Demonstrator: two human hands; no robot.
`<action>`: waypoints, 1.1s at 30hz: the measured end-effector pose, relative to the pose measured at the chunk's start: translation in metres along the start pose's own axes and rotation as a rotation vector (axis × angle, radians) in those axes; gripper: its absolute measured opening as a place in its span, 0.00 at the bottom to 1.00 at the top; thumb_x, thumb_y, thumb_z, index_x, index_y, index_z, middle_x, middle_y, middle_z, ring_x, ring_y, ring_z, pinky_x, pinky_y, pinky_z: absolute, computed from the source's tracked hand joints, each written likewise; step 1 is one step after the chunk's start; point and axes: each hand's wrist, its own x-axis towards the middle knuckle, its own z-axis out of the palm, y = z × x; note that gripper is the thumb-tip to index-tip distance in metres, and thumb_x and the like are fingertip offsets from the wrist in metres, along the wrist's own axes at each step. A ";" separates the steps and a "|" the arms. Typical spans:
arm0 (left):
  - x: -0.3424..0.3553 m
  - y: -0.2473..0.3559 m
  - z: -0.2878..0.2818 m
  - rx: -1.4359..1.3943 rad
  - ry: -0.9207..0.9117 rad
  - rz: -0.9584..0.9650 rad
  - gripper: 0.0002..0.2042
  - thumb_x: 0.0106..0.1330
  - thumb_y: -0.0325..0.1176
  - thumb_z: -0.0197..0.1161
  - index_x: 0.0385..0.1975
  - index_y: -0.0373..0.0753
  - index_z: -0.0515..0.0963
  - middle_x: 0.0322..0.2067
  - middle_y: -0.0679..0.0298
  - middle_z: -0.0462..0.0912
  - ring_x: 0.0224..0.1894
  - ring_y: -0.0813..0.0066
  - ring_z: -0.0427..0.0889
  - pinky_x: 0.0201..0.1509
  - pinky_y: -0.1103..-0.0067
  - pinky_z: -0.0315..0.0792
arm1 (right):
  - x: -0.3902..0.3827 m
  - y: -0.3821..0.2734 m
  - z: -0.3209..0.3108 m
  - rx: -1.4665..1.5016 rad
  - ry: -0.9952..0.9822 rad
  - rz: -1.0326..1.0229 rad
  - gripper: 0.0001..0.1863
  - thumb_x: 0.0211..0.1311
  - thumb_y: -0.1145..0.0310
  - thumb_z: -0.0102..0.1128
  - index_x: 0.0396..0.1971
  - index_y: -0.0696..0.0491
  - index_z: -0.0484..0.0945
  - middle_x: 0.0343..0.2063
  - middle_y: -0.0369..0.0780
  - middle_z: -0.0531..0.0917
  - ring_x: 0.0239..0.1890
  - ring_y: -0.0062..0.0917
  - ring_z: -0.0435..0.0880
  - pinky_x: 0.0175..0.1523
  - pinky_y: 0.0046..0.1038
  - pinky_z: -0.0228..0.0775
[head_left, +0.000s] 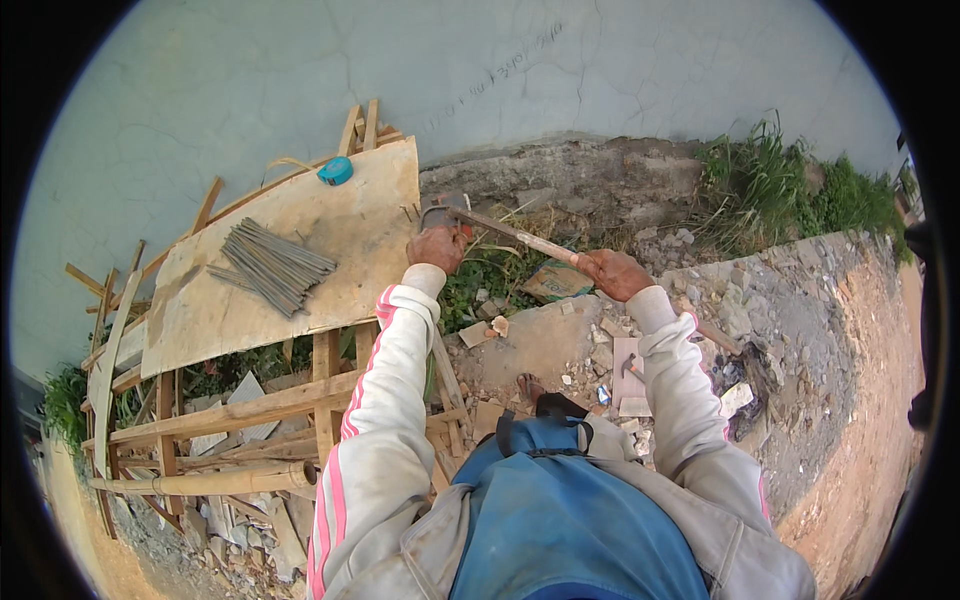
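Note:
My right hand [615, 274] is closed around a long rusty bar [527, 238]. The bar runs from the right end of the workbench down past my right forearm. Its far end meets a dark grey metal piece [443, 212] with a bit of orange-red beside it, at the edge of the plywood top [200, 315]. My left hand [437, 248] is closed right by that piece; what its fingers grip is hidden. To its left, on the plywood, lies a bundle of short thin steel rods [270, 262]. A teal tape measure [336, 171] rests near the board's back edge.
Rough timber legs and rails [220, 430] support the bench. A cracked pale wall [480, 70] stands behind it, with weeds [770, 185] at its foot. Broken rubble [740, 300] covers ground to the right. A hammer [630, 368] lies on a pinkish slab.

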 end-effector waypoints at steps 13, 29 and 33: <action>0.005 -0.006 0.009 0.078 0.048 -0.028 0.16 0.66 0.51 0.55 0.40 0.55 0.89 0.39 0.53 0.88 0.42 0.49 0.86 0.48 0.60 0.79 | -0.024 -0.030 0.016 -0.104 0.093 0.124 0.35 0.75 0.37 0.37 0.42 0.54 0.82 0.39 0.53 0.85 0.45 0.51 0.83 0.52 0.51 0.72; -0.013 -0.013 -0.023 -0.281 0.090 -0.099 0.17 0.67 0.47 0.59 0.41 0.42 0.87 0.36 0.48 0.86 0.42 0.48 0.85 0.49 0.60 0.77 | 0.014 0.026 -0.007 0.409 -0.073 -0.156 0.27 0.64 0.46 0.67 0.38 0.60 0.82 0.24 0.36 0.74 0.29 0.22 0.71 0.36 0.33 0.66; -0.013 -0.038 -0.022 -0.205 0.418 -0.283 0.16 0.66 0.45 0.61 0.40 0.38 0.86 0.38 0.48 0.86 0.43 0.48 0.85 0.50 0.61 0.77 | 0.055 0.017 0.030 0.627 -0.014 -0.237 0.20 0.63 0.54 0.71 0.38 0.58 0.82 0.23 0.31 0.74 0.25 0.17 0.69 0.31 0.27 0.64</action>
